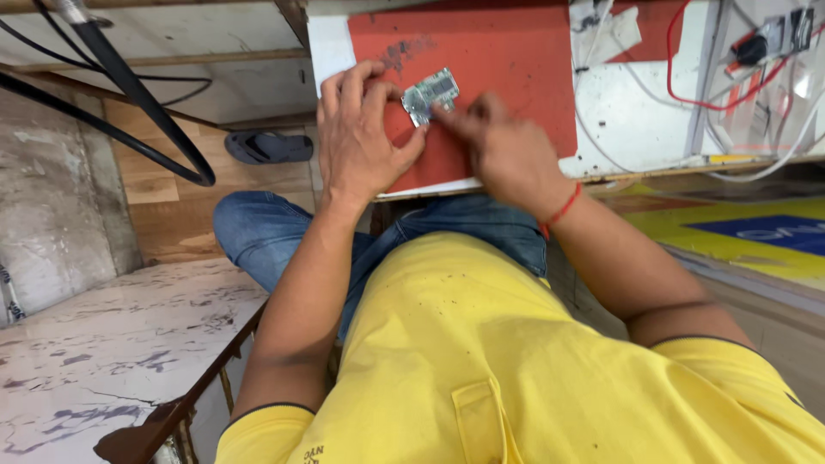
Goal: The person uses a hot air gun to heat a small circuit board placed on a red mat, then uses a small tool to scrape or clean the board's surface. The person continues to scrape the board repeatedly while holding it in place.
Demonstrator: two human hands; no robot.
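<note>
Left hand (365,133) pins the small circuit board (430,93) flat on the red mat (507,77), fingers pressing its left edge, near the counter's (636,120) front edge. Right hand (503,150) presses a fingertip on the board's lower edge, its other fingers curled; it is blurred.

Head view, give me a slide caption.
Both hands, left hand and right hand, on a small circuit board over a red mat.

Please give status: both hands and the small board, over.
Left hand pins the small circuit board on the red mat. Right hand fingertips press its lower edge. Nothing in the way.
</note>
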